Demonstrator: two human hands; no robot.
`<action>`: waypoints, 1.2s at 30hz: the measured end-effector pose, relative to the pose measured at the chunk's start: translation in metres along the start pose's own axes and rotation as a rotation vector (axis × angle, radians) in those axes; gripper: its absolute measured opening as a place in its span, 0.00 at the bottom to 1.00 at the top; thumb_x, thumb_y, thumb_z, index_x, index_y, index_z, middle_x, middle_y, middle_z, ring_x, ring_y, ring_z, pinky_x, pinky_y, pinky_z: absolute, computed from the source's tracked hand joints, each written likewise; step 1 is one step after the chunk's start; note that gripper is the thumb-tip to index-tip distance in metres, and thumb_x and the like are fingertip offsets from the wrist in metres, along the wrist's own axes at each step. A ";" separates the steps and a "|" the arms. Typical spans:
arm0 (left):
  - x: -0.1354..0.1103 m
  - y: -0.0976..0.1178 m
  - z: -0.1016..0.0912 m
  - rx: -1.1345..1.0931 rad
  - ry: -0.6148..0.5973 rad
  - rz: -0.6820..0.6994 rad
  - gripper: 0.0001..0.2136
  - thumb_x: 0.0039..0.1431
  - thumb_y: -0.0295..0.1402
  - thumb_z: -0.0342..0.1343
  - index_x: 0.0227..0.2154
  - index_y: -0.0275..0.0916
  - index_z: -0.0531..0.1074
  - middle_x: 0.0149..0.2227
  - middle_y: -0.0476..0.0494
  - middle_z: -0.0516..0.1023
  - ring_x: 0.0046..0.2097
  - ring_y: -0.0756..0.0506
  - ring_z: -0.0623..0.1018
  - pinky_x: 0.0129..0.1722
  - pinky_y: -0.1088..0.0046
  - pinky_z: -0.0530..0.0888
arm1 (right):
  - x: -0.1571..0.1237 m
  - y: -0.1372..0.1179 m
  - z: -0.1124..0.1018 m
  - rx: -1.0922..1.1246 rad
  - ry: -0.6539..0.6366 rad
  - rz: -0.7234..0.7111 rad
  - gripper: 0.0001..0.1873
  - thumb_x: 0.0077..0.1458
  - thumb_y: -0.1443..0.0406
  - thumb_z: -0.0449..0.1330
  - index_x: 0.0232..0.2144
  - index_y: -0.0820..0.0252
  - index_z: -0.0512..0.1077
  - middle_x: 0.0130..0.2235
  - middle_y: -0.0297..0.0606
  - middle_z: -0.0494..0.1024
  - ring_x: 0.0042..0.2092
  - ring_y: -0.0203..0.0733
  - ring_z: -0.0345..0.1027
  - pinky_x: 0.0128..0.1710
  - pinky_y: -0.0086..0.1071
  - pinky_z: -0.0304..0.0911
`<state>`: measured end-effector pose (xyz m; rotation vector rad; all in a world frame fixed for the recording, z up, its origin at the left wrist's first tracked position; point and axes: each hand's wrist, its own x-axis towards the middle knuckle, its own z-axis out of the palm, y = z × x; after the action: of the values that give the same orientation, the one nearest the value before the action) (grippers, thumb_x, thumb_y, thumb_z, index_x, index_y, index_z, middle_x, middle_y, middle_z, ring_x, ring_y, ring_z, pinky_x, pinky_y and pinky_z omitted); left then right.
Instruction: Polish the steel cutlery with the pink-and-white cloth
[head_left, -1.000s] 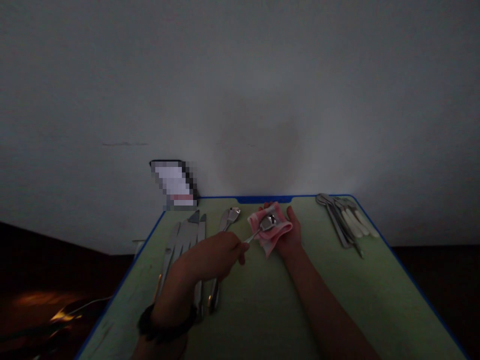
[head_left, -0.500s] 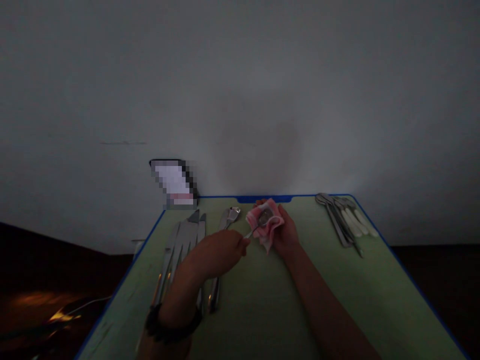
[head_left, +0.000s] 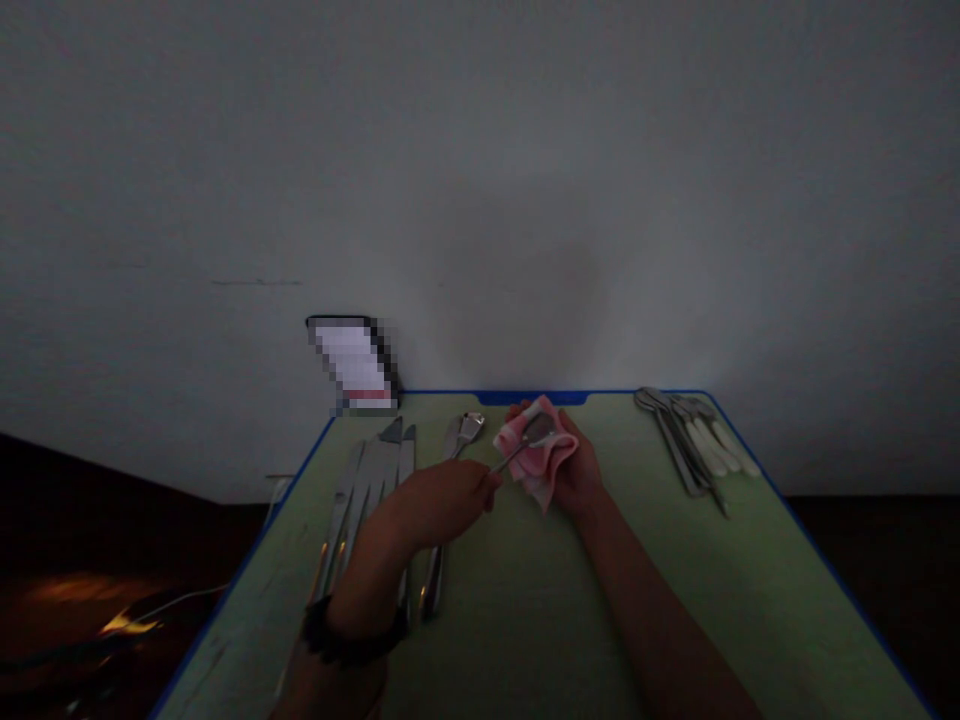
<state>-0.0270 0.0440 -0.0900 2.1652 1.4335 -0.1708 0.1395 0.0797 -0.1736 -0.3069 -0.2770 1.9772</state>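
My left hand [head_left: 454, 500] is closed round the handle of a metal spoon [head_left: 537, 430], whose bowl points away to the right. Behind and under the bowl lies a crumpled pink and white cloth [head_left: 544, 462], cupped in my right hand [head_left: 583, 468]. The right fingers are mostly hidden by the cloth; some tips show at its far edge. Just left of the cloth, a few pieces of cutlery [head_left: 469, 428] lie on the table, partly covered by my left hand. Several table knives [head_left: 367, 470] lie under and beyond my left forearm.
The green table [head_left: 517, 620] has a blue edge and stands against a grey wall [head_left: 525, 200]. A phone with a lit, blurred screen [head_left: 352, 360] leans at the back left. Spoons [head_left: 671, 440] and white-handled cutlery [head_left: 709, 445] lie at the back right. A thin cable [head_left: 184, 602] hangs left of the table.
The cloth has shifted slightly right and opened out around the spoon's bowl, with my right hand moving along. My left hand keeps its hold on the handle.
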 end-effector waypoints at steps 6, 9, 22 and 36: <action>0.007 -0.004 0.006 -0.068 -0.006 0.045 0.21 0.61 0.40 0.36 0.29 0.40 0.74 0.36 0.41 0.77 0.39 0.43 0.76 0.41 0.67 0.67 | -0.001 0.000 0.005 -0.004 0.005 0.001 0.14 0.55 0.60 0.51 0.39 0.62 0.70 0.40 0.38 0.78 0.42 0.41 0.71 0.41 0.37 0.67; 0.010 0.000 0.008 -0.104 0.002 0.100 0.22 0.62 0.40 0.36 0.29 0.38 0.74 0.34 0.41 0.77 0.38 0.44 0.76 0.40 0.70 0.67 | -0.001 -0.002 0.006 0.040 0.020 -0.037 0.11 0.55 0.62 0.52 0.37 0.60 0.71 0.38 0.35 0.78 0.43 0.39 0.71 0.43 0.36 0.66; 0.004 -0.005 -0.008 -0.092 0.135 0.012 0.25 0.64 0.41 0.30 0.27 0.37 0.71 0.26 0.45 0.74 0.30 0.46 0.74 0.32 0.72 0.66 | 0.000 -0.005 0.002 0.101 0.087 -0.055 0.08 0.54 0.62 0.54 0.34 0.59 0.71 0.33 0.33 0.79 0.39 0.37 0.72 0.45 0.35 0.66; 0.007 -0.004 -0.005 -0.133 0.125 0.038 0.24 0.62 0.45 0.33 0.23 0.38 0.69 0.23 0.46 0.72 0.27 0.47 0.72 0.28 0.74 0.64 | -0.002 -0.002 -0.004 0.019 0.090 -0.132 0.09 0.55 0.62 0.52 0.27 0.58 0.70 0.27 0.33 0.76 0.32 0.37 0.72 0.36 0.33 0.68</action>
<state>-0.0280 0.0535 -0.0903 2.1244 1.4281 0.0734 0.1436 0.0786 -0.1763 -0.3555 -0.2157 1.8302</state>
